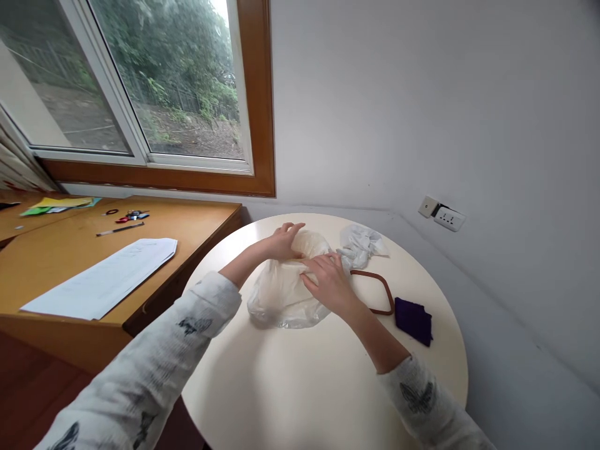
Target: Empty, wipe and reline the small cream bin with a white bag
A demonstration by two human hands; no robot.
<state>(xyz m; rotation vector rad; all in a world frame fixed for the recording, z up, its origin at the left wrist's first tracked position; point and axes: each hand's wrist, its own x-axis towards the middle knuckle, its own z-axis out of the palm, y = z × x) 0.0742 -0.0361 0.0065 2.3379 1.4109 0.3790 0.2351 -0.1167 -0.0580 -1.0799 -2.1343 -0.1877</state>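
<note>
A pale, translucent plastic bag (288, 303) lies bunched on the round table, with cream-coloured soft bulk (310, 244) showing at its far end. My left hand (282, 242) rests at the bag's far left side, thumb and fingers apart. Across the right side of the bag lies my right hand (329, 282), fingers stretched out over the plastic and thumb spread. Whether either hand pinches any of the plastic underneath is hidden. Just beyond my right hand is a crumpled white plastic bag (363, 245). A brown rounded frame (387, 294) lies to the right.
A folded dark purple cloth (413, 320) sits near the right edge of the round white table (319, 387). On the wooden desk (201, 228) at left are white papers (105, 278), a pen (120, 229) and small scissors-like items (134, 216). A wall socket (449, 218) is at right.
</note>
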